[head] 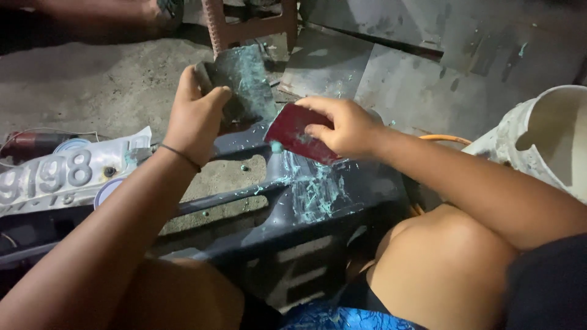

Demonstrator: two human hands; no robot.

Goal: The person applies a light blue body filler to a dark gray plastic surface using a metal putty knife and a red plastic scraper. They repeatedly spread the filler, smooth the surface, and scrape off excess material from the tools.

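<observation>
Both our hands were busy: the left hand point(195, 116) gripped a stiff, putty-smeared board point(239, 82) by its lower edge, fingers wrapped tight, above the dark grey panel point(306, 201). Our right hand point(345, 125) pinched a thin red spreader point(293, 131) just beside it; we judged it light, springy and slippery where the teal filler had smeared.

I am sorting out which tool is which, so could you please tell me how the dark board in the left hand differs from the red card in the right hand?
The dark mixing board is grey-black and smeared with teal filler; the red spreader card is plain red, with teal only at its lower corner. The board looks larger and stands nearly upright in the left hand, while the card tilts downward in the right hand over the dark plastic panel. Both are flat and thin.
</observation>
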